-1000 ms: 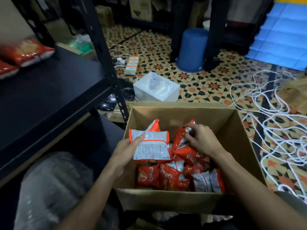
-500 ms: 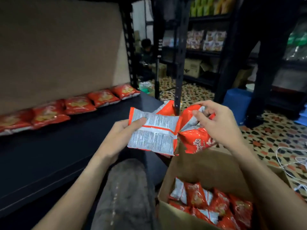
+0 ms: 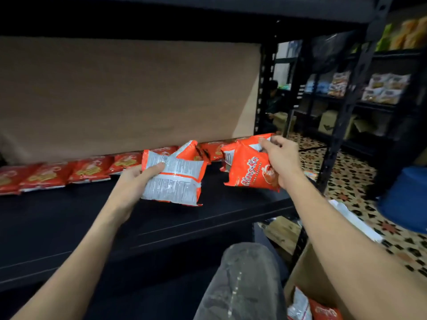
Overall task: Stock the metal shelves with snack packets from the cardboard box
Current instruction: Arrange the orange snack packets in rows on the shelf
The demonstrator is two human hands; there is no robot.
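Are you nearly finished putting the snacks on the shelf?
Not yet. Done: a row of red packets lies along the back of the black shelf. In hand: the left hand holds white-backed packets and the right hand grips red-fronted packets, both over the shelf. Left: the shelf has room in front of the row, and the cardboard box shows boxed packets waiting.

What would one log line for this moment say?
left hand: grips white-backed packets | right hand: grips red packets | both: above shelf | back row: laid | box: holds packets
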